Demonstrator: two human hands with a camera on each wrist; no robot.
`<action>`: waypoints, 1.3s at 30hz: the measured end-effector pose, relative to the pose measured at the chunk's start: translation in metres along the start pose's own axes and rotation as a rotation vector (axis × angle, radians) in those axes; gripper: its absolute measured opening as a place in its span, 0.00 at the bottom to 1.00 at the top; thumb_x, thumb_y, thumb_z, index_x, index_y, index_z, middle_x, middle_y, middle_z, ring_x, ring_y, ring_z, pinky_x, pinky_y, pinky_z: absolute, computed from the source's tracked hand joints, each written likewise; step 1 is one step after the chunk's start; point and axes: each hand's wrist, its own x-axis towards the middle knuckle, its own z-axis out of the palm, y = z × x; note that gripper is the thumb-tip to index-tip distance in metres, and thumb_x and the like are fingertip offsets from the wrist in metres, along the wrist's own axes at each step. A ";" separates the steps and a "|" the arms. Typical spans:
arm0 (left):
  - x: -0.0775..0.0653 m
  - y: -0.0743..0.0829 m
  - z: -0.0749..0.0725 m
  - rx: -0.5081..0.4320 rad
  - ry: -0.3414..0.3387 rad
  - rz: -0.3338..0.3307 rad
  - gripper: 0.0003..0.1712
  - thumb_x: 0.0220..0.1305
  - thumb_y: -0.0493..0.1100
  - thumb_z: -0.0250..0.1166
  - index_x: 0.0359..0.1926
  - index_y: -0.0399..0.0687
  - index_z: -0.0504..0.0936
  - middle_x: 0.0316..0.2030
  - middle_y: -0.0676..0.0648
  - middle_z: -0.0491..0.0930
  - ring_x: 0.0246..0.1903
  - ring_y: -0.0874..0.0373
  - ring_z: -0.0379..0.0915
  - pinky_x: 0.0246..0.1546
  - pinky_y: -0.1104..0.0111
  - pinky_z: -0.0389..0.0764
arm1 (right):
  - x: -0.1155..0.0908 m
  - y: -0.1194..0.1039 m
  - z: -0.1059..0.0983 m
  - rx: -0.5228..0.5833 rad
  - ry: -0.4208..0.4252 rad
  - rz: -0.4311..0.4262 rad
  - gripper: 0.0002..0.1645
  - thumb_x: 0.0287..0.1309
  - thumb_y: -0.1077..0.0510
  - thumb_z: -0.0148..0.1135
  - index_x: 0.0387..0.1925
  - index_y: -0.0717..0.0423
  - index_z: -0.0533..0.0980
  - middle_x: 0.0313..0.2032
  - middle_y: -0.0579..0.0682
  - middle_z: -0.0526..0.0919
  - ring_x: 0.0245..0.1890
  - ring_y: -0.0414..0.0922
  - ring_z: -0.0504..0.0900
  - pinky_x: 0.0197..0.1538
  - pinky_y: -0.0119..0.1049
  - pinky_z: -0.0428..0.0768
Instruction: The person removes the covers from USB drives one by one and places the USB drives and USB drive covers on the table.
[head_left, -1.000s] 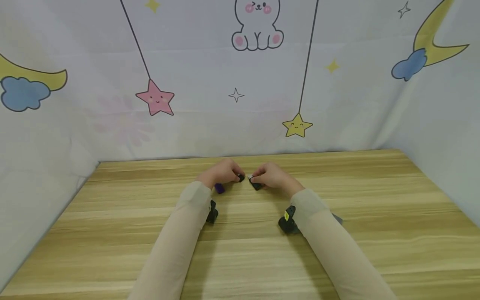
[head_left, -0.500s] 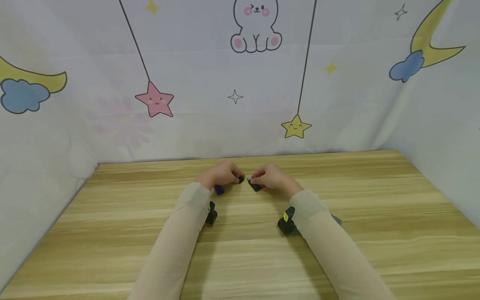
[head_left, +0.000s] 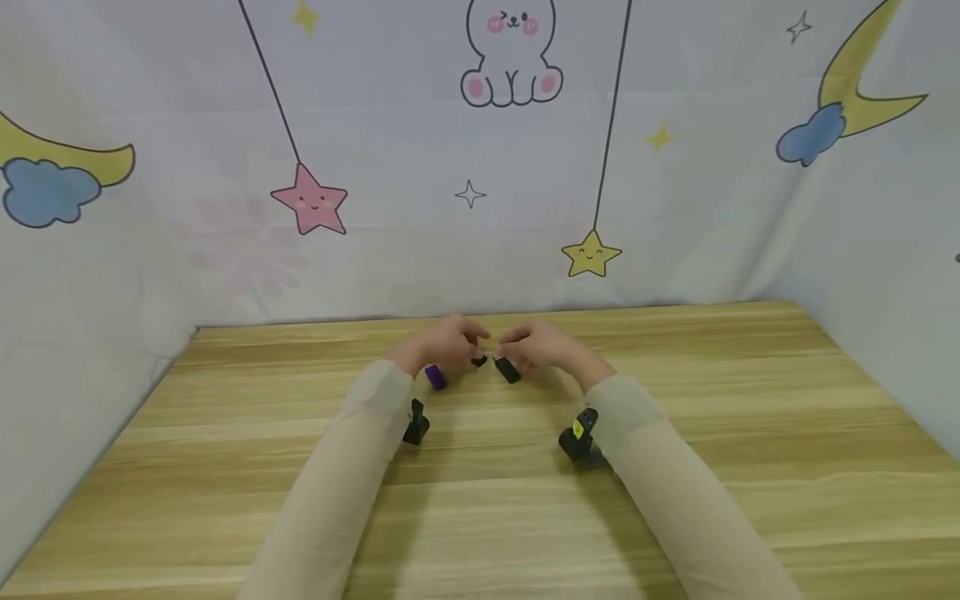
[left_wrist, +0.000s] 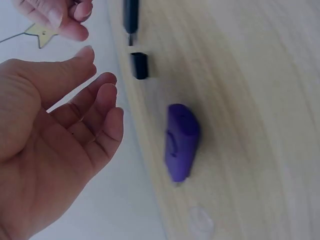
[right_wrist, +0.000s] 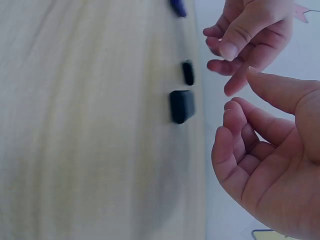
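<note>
Near the back of the table a black USB stick lies just under my right hand. Its thin metal end points at a small black cap, a short gap away. My left hand hovers beside that cap with fingers relaxed and apart. In the right wrist view, my right hand is loosely bent above the table, nothing between thumb and fingers. A purple stick, with a small tip at one end, lies on the table below the left hand. Neither hand touches these pieces, as far as the wrist views show.
A clear, blurred cap-like piece lies past the purple stick. Black wrist cameras hang under both cuffs. A grey flat item is mostly covered by the right forearm. A printed cloth rises behind the wooden table.
Both hands have let go: the left of the black cap, the right of the black USB stick. Fingers lifted and spread slightly, and more of the purple stick shows.
</note>
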 end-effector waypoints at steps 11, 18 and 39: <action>-0.017 0.039 -0.012 0.024 0.046 0.120 0.27 0.68 0.44 0.60 0.65 0.40 0.71 0.48 0.42 0.80 0.45 0.52 0.77 0.46 0.61 0.79 | -0.038 -0.018 -0.031 -0.015 0.030 -0.133 0.27 0.67 0.49 0.57 0.60 0.61 0.74 0.53 0.58 0.80 0.48 0.56 0.77 0.48 0.48 0.80; -0.026 0.060 -0.005 0.031 0.075 0.171 0.27 0.67 0.45 0.62 0.64 0.41 0.73 0.46 0.45 0.81 0.40 0.55 0.78 0.40 0.65 0.79 | -0.071 -0.020 -0.049 -0.075 0.037 -0.194 0.26 0.68 0.51 0.56 0.59 0.63 0.73 0.51 0.59 0.80 0.46 0.52 0.78 0.43 0.41 0.80; -0.048 0.103 0.056 0.069 -0.006 0.464 0.20 0.64 0.39 0.64 0.56 0.37 0.79 0.43 0.41 0.80 0.39 0.57 0.75 0.40 0.75 0.76 | -0.165 0.014 -0.058 -0.209 0.075 -0.282 0.21 0.65 0.51 0.59 0.53 0.60 0.77 0.41 0.47 0.82 0.39 0.43 0.78 0.40 0.35 0.79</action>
